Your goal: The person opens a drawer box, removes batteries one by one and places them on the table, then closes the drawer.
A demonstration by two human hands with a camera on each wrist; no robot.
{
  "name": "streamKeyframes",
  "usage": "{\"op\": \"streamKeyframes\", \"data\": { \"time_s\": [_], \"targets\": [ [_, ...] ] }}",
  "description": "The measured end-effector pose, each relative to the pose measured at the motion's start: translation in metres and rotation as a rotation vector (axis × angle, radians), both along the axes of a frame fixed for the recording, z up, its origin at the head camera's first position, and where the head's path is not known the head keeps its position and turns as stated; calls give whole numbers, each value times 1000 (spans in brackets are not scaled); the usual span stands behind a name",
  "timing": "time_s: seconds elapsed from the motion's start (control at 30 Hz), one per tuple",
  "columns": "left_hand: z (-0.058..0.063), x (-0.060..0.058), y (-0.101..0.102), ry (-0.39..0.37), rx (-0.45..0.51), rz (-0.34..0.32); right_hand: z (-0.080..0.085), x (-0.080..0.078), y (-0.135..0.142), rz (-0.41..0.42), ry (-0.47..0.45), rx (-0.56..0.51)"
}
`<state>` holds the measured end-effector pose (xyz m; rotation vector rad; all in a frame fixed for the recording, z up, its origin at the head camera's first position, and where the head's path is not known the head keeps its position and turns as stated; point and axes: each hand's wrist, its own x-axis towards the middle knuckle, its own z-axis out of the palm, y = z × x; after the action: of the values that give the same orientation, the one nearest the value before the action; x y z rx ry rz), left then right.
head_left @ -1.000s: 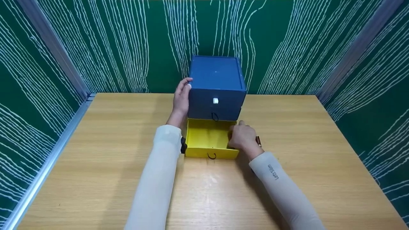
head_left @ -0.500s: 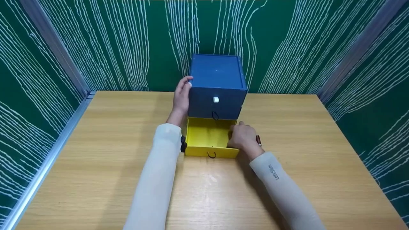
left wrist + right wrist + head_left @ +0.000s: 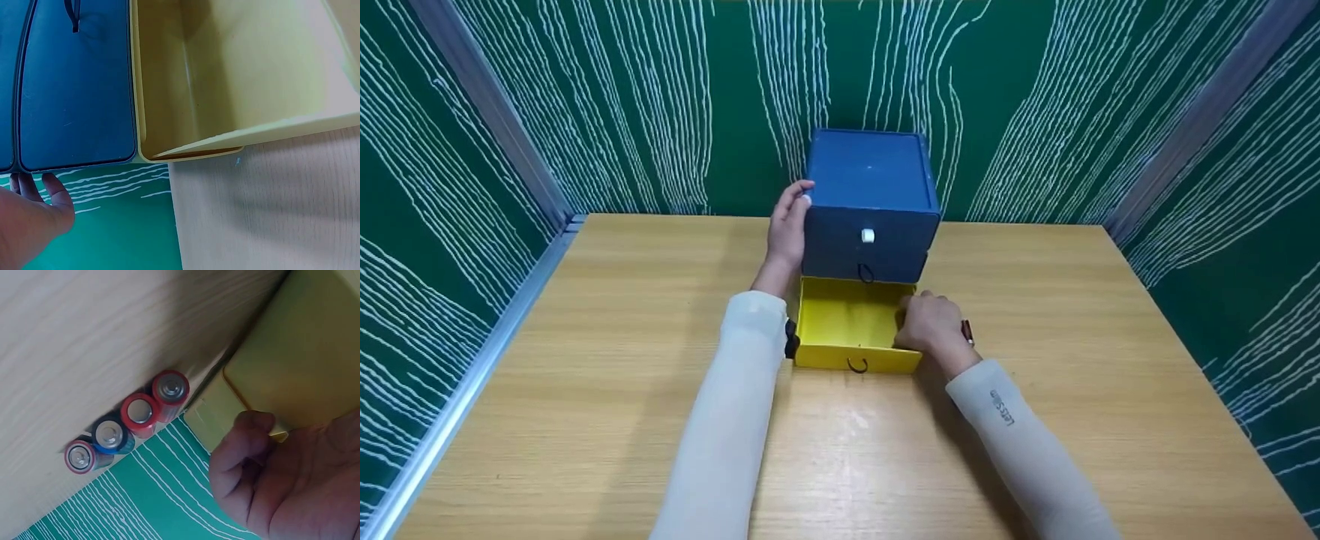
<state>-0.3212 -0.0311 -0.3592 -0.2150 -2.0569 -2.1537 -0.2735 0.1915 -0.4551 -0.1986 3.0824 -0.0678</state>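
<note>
A blue drawer unit [image 3: 874, 171] stands at the back of the table, with a yellow drawer [image 3: 836, 361] pulled out at its bottom. My left hand [image 3: 787, 234] rests on the unit's left side, fingers extended and thumb by the front edge; the left wrist view shows its fingertips [image 3: 52, 183] at the blue side. At the yellow drawer's right wall, my right hand [image 3: 931, 321] has its fingers curled and grips the wall's edge. Several batteries [image 3: 139, 412], red and blue, stand in a row on the table right of the drawer in the right wrist view.
A white knob [image 3: 868, 235] and a black loop [image 3: 865, 273] sit on the blue front; another black loop [image 3: 857, 366] is on the yellow front. Green walls [image 3: 750, 90] with white wavy lines border the wooden table [image 3: 1110, 360]. A small dark-red object [image 3: 967, 332] shows beside my right wrist.
</note>
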Motion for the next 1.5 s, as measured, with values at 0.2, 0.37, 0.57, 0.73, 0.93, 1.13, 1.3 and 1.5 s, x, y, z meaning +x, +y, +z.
{"op": "streamKeyframes", "data": {
  "time_s": [0.2, 0.37, 0.57, 0.73, 0.93, 1.13, 1.3, 1.5],
  "targets": [
    [1, -1, 0, 15, 13, 7, 1, -2, 0, 11, 10, -31],
    [1, -4, 2, 62, 53, -5, 0, -2, 1, 14, 25, -36],
    [-1, -3, 2, 34, 24, 0, -1, -1, 2, 16, 6, -22],
    [-2, -2, 1, 40, 15, -2, -2, 0, 2, 11, -14, -35],
    [-8, -9, 1, 32, 28, -2, -2, -1, 1, 6, -25, -57],
    [-21, -23, 0, 39, 30, 6, -2, -1, 0, 22, -13, -46],
    [-22, -23, 0, 47, 34, 7, -3, 0, -1, 74, 33, -44],
    [-22, -22, -1, 30, 35, 8, -6, 0, -1, 99, 58, -60]
  ]
}}
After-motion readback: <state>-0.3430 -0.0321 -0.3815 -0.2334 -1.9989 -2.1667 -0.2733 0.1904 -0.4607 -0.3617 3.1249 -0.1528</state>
